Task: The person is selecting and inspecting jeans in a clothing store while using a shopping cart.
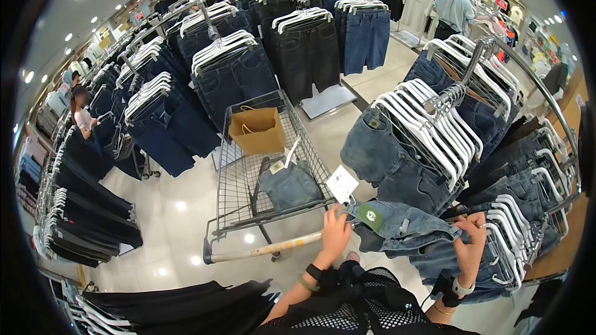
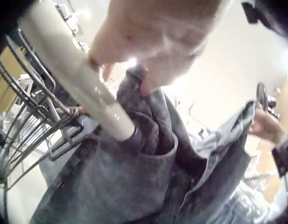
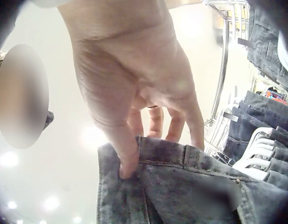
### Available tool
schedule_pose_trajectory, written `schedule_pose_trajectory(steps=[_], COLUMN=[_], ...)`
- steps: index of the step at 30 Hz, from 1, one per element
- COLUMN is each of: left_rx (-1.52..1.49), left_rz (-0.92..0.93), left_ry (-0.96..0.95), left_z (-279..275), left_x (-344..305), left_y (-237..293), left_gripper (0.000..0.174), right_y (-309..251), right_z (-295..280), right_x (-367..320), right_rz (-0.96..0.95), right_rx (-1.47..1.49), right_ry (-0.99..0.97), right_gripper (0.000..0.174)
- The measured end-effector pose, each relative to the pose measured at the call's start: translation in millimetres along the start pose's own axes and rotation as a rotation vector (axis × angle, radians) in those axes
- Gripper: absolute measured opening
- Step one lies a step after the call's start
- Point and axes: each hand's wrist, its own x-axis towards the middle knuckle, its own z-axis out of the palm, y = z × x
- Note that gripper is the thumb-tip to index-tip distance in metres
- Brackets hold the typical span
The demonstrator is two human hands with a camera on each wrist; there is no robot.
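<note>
A pair of grey-blue denim shorts (image 1: 413, 228) is stretched between my two hands by the waistband. My left hand (image 1: 336, 236) pinches one end of it, beside the green label (image 1: 370, 216) and a white price tag (image 1: 342, 183). At the other end, my right hand (image 1: 470, 245) grips the waistband, its thumb on the near face in the right wrist view and the fingers behind. In the left wrist view the cart's pale handle (image 2: 83, 74) crosses in front of the denim (image 2: 120, 182), close under my left hand (image 2: 158, 39).
Ahead stands a wire shopping cart (image 1: 226, 195) holding a brown paper bag (image 1: 256, 130) and folded denim (image 1: 290, 186). White hangers (image 1: 428, 127) with denim crowd a rack at the right. Dark trousers (image 1: 87, 229) hang at the left. People stand among the far racks.
</note>
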Motion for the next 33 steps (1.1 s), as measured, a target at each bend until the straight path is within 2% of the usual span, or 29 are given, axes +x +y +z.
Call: schedule_pose_trajectory(steps=[2,3,4,6,8,9,10,12,13,14,16,18,20,21,22,24,25,26,27,28,30,31,33], left_rx=[-0.23,-0.323,-0.318,-0.61,-0.555,-0.612,-0.67,-0.793,-0.838,-0.879,-0.845,-0.505,-0.151,-0.283,-0.301,-0.283,-0.057,0.27,0.556,0.626,0.476,0.364,0.386], left_rz=[0.18,0.201,0.199,0.087,0.161,0.179,0.2,0.286,0.272,0.255,0.007,0.131,0.062,-0.096,0.042,0.104,-0.013,0.143,0.071,0.021,-0.042,-0.09,-0.246], left_ry=[0.004,-0.051,-0.047,-0.292,-0.274,-0.271,-0.265,-0.191,-0.028,0.135,0.307,0.45,0.518,0.458,0.433,0.505,0.508,0.574,0.517,0.452,0.341,0.298,0.157], left_z=[-18.6,-32.8,-58.1,-119.9,-167.4,-193.1,-217.9,-259.9,-274.2,-286.1,-309.7,-331.8,-356.2,-363.6,-364.6,-344.7,-334.2,-315.9,-301.6,-285.8,-246.2,-230.9,-213.1], left_x=[8.4,8.8,9.6,4.2,-7.8,-14.0,-19.9,-35.3,-43.7,-50.7,-66.6,-38.1,-0.8,19.5,47.8,98.6,113.3,122.5,114.0,102.5,60.1,36.3,-9.0], left_y=[-8.3,-9.6,-3.9,8.6,5.5,6.9,8.3,7.7,20.0,30.7,29.8,34.0,33.7,32.9,24.0,-1.9,-22.0,-67.2,-76.1,-94.5,-160.9,-185.9,-215.0], left_gripper=[0.021,0.02,0.02,0.016,0.011,0.009,0.01,0.018,0.019,0.02,0.02,0.017,0.017,0.019,0.025,0.034,0.043,0.054,0.061,0.063,0.064,0.065,0.064], right_y=[-7.4,-7.3,3.9,2.9,-4.6,-6.5,-18.5,10.4,26.6,8.3,55.7,-57.0,-60.0,-71.9,-86.0,-90.3,-70.3,-51.7,-41.5,-30.1,2.0,13.0,31.4], right_z=[-5.0,-12.1,-26.6,-47.8,-57.5,-54.6,-46.0,-74.6,-94.4,-73.4,-53.4,-16.6,14.6,32.4,53.6,117.0,148.8,179.2,199.5,215.3,243.9,251.3,265.0], right_x=[-0.4,-0.5,-5.0,-12.0,-11.7,-8.2,3.0,5.7,41.1,28.9,34.3,64.8,92.8,114.6,135.8,159.7,158.0,156.5,141.4,118.1,65.0,37.9,-7.5], right_rz=[-0.021,-0.03,-0.058,-0.032,-0.126,-0.158,-0.348,-0.305,-0.623,-0.519,-0.455,-0.436,-0.135,-0.119,-0.103,-0.209,-0.315,-0.423,-0.462,-0.504,-0.512,-0.463,-0.397], right_rx=[0.083,0.151,0.195,0.261,0.35,0.497,0.662,0.939,0.913,0.943,1.578,0.812,0.604,0.536,0.467,0.226,0.168,0.11,0.058,0.005,0.071,0.01,-0.049], right_ry=[0.048,0.031,-0.051,0.0,0.207,0.313,0.376,0.114,-0.439,-0.142,-0.086,0.115,0.285,0.179,0.076,0.131,0.084,0.039,-0.069,-0.173,-0.494,-0.576,-0.668], right_gripper=[0.015,0.016,0.013,0.015,0.033,0.046,0.047,0.043,0.037,0.032,0.031,0.025,0.025,0.029,0.034,0.04,0.042,0.043,0.046,0.048,0.051,0.049,0.047])
